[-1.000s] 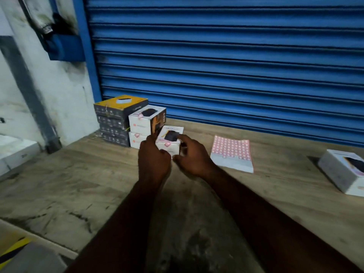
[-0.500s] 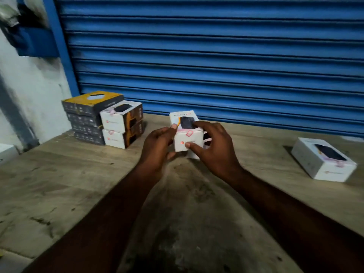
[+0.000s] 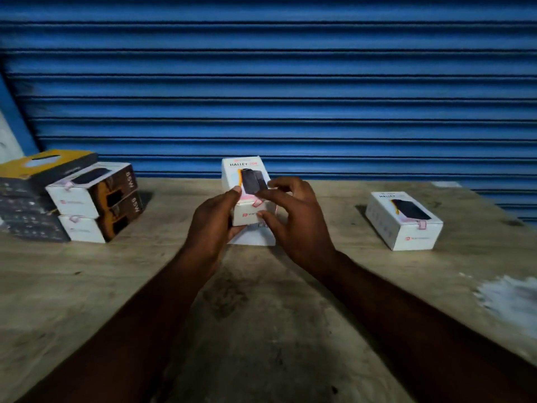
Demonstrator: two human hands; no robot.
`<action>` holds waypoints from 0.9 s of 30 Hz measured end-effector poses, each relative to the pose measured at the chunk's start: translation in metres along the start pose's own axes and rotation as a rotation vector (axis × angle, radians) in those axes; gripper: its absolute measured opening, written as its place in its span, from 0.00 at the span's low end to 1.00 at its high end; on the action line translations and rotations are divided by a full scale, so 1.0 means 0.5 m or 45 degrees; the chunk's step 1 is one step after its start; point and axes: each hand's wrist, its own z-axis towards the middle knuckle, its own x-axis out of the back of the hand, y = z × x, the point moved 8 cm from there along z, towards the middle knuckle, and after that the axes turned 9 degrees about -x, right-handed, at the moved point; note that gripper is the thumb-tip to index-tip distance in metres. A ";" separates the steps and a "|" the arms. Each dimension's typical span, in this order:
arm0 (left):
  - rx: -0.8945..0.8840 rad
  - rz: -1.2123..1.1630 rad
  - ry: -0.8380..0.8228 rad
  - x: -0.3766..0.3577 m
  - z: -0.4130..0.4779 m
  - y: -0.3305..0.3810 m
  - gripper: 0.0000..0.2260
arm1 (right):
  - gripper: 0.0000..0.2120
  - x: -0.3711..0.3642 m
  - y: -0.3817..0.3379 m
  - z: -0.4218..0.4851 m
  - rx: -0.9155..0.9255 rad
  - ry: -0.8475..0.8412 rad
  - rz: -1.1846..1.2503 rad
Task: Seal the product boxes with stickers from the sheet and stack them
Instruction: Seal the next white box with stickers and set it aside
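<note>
Gripping the product box (image 3: pixel 245 173) between both hands, you tilt its stickered end toward yourself, likely checking the seal: left hand (image 3: pixel 213 225) clasps its side, right hand (image 3: pixel 293 222) pinches the edge; the stack (image 3: pixel 93 199) lies beyond your left hand.

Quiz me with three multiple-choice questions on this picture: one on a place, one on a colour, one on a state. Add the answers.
1. On the table, where is the lone white box? A far left; B right side; C atop a stack.
2. The shutter is: A green; B blue; C grey.
3. The left hand and right hand are: A gripping the held box; B flat on the table; C hanging empty.
Answers: B, it lies right of both hands; B, its slats are blue; A, fingers of both curl round it.
</note>
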 end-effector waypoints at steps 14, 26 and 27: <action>0.078 0.017 0.047 0.019 0.012 -0.033 0.12 | 0.13 0.007 -0.018 -0.008 0.015 0.081 0.037; 0.024 0.118 0.073 0.040 0.026 -0.044 0.17 | 0.06 -0.004 -0.001 -0.003 -0.073 0.045 0.113; 0.012 0.127 0.075 0.040 0.026 -0.041 0.18 | 0.05 -0.002 -0.002 -0.001 -0.071 0.054 0.121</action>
